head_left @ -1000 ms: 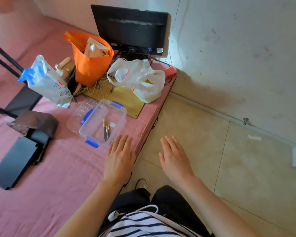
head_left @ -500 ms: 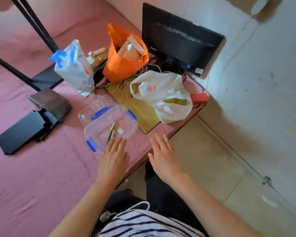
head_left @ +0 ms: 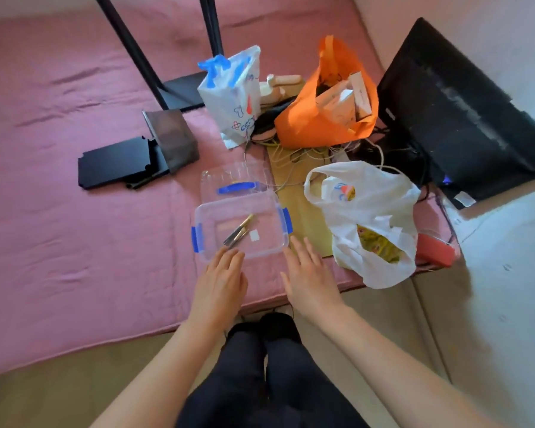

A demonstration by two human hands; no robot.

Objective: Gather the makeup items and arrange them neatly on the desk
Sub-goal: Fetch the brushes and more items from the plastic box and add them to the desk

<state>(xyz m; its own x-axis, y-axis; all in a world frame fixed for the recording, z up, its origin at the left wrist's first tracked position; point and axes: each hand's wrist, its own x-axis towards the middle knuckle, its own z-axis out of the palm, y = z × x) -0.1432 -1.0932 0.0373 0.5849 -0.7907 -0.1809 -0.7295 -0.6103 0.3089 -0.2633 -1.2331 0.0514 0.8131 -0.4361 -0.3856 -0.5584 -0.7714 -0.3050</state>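
Head view: a clear plastic box (head_left: 205, 211) with blue latches sits on the pink-covered worktop (head_left: 74, 242), near its front edge. Inside lie a few slim gold-and-dark makeup pencils (head_left: 238, 231), bunched together at an angle, and a small white square just beside them. The box's clear lid (head_left: 233, 176) lies just behind it.

The left hand (head_left: 220, 282) is palm down, its fingers (head_left: 229, 257) straight and pressed together, tips at the box's near wall. The right hand (head_left: 309, 278) is palm down beside it, fingers (head_left: 303, 251) straight and slightly spread, tips close to the box's near right corner. Neither hand holds anything.

To the right of the box a white plastic bag (head_left: 374, 211) slumps open at the worktop's edge. Behind it stand an orange bag (head_left: 322, 122) with boxes in it and a white-and-blue bag (head_left: 232, 97). A black monitor (head_left: 457, 118) leans by the wall. A flat black box (head_left: 115, 163) lies to the left.
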